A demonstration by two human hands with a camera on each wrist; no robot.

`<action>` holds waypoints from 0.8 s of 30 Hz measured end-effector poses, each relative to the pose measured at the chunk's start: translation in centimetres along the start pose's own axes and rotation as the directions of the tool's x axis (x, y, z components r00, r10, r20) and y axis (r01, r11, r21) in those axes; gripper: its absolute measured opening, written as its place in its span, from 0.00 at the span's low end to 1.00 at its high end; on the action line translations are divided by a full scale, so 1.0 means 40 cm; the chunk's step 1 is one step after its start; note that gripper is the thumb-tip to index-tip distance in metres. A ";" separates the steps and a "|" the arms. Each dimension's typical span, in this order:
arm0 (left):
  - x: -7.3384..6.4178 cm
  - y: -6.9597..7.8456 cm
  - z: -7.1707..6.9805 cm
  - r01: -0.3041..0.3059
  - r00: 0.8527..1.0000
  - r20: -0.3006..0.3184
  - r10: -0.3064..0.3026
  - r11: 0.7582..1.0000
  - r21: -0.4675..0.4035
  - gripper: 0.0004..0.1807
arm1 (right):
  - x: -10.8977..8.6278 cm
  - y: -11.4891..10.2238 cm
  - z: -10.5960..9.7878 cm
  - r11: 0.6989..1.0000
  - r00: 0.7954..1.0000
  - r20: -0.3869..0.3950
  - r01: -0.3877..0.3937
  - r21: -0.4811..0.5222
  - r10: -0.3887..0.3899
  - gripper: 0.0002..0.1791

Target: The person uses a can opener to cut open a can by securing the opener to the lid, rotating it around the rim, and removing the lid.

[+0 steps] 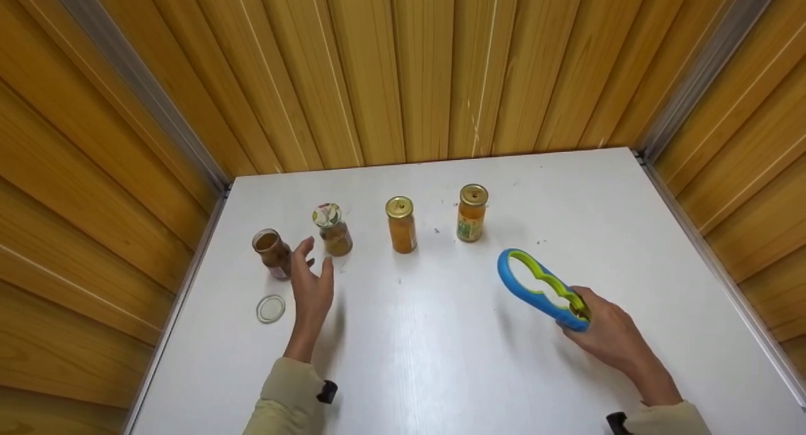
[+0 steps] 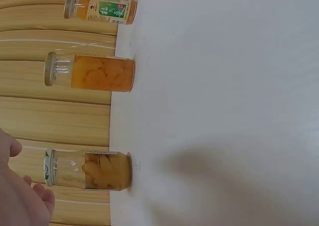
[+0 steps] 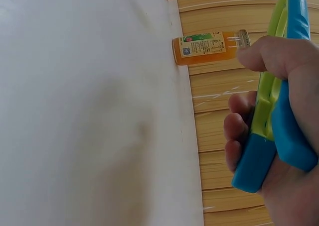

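Note:
My right hand grips the handle end of a blue and green jar opener, holding it over the right side of the table. In the right wrist view its fingers curl round the opener. My left hand is raised with fingers spread and nothing in it. Beside its fingertips stands an uncapped brown jar, partly hidden by the hand. Just right of that hand is a jar with a patterned lid, holding fruit pieces. A loose lid lies flat on the table in front of the uncapped jar.
Two gold-lidded jars with orange contents stand further right, one in the middle and another right of it. The white table is bounded by wood-panelled walls at the back and sides.

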State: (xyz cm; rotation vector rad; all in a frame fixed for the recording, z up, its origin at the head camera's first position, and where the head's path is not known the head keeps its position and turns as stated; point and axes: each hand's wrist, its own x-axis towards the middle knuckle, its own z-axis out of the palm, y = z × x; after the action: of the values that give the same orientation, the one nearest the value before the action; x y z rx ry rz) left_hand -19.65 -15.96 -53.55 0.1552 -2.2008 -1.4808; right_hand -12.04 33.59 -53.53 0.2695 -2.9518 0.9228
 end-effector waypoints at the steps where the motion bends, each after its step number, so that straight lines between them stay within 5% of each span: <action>1: 0.012 -0.005 0.004 0.017 1.000 -0.011 -0.017 1.000 -0.015 0.27 | 0.002 0.001 0.000 1.000 1.000 -0.006 0.006 0.002 -0.006 0.33; 7: 0.080 -0.048 0.023 0.142 0.989 -0.037 -0.145 0.987 -0.076 0.32 | 0.010 0.009 0.002 0.999 0.998 -0.042 0.042 -0.005 -0.042 0.32; 15: 0.155 -0.089 0.036 0.237 0.971 0.083 -0.226 0.957 -0.165 0.43 | 0.021 0.009 0.001 1.000 1.000 -0.006 -0.010 0.008 0.010 0.32; 24: 0.181 -0.117 0.069 0.397 0.906 0.227 -0.357 0.904 -0.160 0.49 | 0.028 0.006 0.004 1.000 1.000 -0.012 -0.006 0.003 0.006 0.32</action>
State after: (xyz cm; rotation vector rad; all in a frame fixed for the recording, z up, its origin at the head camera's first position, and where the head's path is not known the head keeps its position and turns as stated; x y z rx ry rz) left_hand -28.01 -18.08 -56.21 0.4087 -2.2386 -1.9995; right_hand -13.17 33.55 -53.70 0.2542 -2.9424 0.9267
